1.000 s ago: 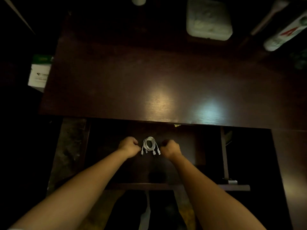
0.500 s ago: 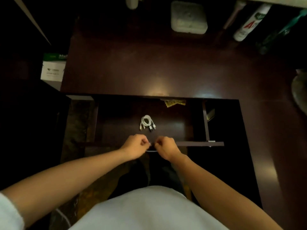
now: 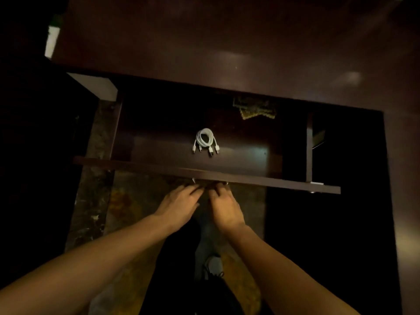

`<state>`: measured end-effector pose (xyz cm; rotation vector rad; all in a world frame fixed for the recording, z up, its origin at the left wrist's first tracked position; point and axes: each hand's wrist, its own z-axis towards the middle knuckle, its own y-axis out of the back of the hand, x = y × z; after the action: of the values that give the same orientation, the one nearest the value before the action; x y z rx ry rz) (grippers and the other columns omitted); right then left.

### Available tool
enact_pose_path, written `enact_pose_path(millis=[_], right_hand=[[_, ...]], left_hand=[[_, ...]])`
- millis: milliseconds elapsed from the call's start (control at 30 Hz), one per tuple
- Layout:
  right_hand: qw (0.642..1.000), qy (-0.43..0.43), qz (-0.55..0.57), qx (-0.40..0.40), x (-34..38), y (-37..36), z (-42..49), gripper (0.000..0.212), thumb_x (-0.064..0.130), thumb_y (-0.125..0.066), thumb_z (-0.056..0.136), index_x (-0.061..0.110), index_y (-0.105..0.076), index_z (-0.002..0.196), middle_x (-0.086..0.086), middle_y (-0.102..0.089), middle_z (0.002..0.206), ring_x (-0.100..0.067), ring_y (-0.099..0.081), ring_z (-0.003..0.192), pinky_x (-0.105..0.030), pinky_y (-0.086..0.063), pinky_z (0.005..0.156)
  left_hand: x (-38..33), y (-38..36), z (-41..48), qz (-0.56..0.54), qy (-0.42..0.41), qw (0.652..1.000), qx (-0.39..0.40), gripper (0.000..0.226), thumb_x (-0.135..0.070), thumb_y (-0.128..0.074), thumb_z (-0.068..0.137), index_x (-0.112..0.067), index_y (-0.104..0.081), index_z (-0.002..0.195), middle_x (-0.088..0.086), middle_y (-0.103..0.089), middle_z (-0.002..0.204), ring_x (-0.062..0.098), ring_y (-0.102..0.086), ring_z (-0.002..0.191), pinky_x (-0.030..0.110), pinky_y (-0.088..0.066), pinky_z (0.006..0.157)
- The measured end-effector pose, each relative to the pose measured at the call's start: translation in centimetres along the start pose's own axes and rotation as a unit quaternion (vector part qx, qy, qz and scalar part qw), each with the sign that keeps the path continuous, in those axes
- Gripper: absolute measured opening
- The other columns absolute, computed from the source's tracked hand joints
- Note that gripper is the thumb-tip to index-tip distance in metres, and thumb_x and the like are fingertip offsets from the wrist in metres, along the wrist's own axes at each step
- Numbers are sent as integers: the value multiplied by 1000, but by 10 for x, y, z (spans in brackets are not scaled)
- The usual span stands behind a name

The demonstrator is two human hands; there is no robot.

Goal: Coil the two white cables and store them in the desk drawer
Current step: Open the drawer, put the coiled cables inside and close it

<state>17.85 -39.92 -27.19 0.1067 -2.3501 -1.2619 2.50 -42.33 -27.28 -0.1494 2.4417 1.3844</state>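
Note:
The two white cables (image 3: pixel 205 140) lie together as one small coil on the floor of the open desk drawer (image 3: pixel 136 164), plugs pointing toward me. Both hands are outside the drawer at the middle of its front panel. My left hand (image 3: pixel 179 205) and my right hand (image 3: pixel 225 208) are side by side with the fingers stretched forward. Their tips touch the small metal handle (image 3: pixel 210 182) under the panel's edge. Neither hand touches the cables.
The dark wooden desk top (image 3: pixel 227 42) stretches behind the drawer. A yellowish textured piece (image 3: pixel 254 109) lies at the drawer's back right. A white box (image 3: pixel 52 42) stands off the desk's left edge. Below is patterned floor (image 3: pixel 127 201) and my foot (image 3: pixel 213 264).
My hands left the coil in the drawer and drew back to the drawer's front handle. Their fists have since loosened into straight fingers. My head has tilted down and nearer.

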Motion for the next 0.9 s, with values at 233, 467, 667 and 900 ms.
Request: enact_pose_path(millis=[233, 467, 667, 900], right_hand=[[985, 8, 127, -121, -32, -42, 16, 19, 18, -52, 96, 13, -68, 106, -7, -55, 119, -19, -49, 112, -28, -45, 93], [984, 15, 59, -167, -27, -25, 29, 11, 0, -70, 75, 6, -78, 81, -13, -73, 88, -34, -69, 82, -38, -59, 69], [985, 15, 52, -166, -30, -1, 60, 20, -5, -69, 74, 9, -79, 85, -12, -74, 90, -33, -69, 83, -41, -60, 71], [971, 32, 65, -228, -45, 25, 118, 20, -4, -77, 66, 9, -77, 82, -11, -70, 80, -30, -65, 74, -33, -54, 59]], left_hand=[[-7, -34, 22, -93, 29, 983, -153, 27, -8, -70, 81, -11, -74, 108, 10, -70, 113, 34, -68, 97, 41, -57, 88], [-9, -13, 39, -83, 92, 986, -107, 25, -17, -59, 92, -23, -74, 111, -2, -67, 123, 27, -65, 106, 38, -52, 93], [-3, 9, 69, -94, 87, 985, -117, 25, -20, -56, 95, -21, -73, 113, -1, -66, 124, 24, -64, 106, 34, -51, 92], [18, 42, 123, -128, 40, 973, -190, 11, -12, -69, 83, -14, -79, 87, 9, -73, 88, 34, -69, 71, 39, -57, 61]])
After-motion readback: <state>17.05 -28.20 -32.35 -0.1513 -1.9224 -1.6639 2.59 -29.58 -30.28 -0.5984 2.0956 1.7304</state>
